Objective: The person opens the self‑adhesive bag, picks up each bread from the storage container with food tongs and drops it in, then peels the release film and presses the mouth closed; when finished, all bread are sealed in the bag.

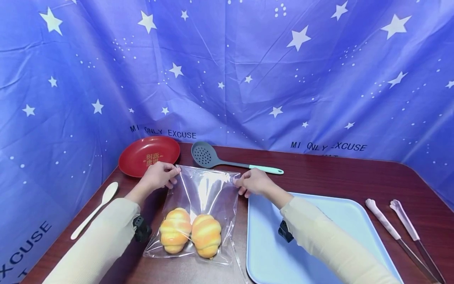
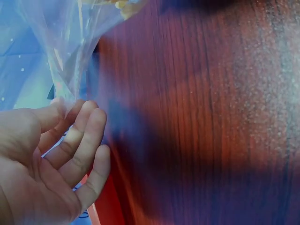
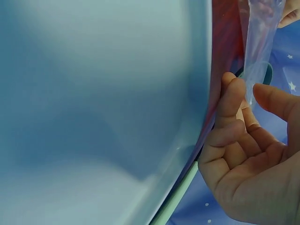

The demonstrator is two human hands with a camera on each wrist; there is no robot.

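Both hands hold a clear bag [image 1: 200,205] by its top corners over the table [image 1: 319,177]. The left hand [image 1: 159,176] pinches the left corner between thumb and fingers; the right hand [image 1: 252,183] pinches the right corner the same way. In the wrist views the other fingers [image 2: 82,140] are only loosely bent, with the film caught at the fingertips. The bag's mouth is lifted and pulled taut between the hands, while its bottom rests on the table near the person with two buns [image 1: 191,232] inside, side by side and touching.

To my eye the work in hand is at the bag's mouth. It would go best with the top edge kept level and stretched, both layers of film lined up, and the buns left low, well away from the opening.

A red plate [image 1: 149,156] and a slotted spoon [image 1: 220,159] lie beyond the bag, a pale spoon [image 1: 95,209] to the left, and a blue tray [image 1: 319,236] just beside it on the right. Two utensils [image 1: 397,225] lie past the tray.
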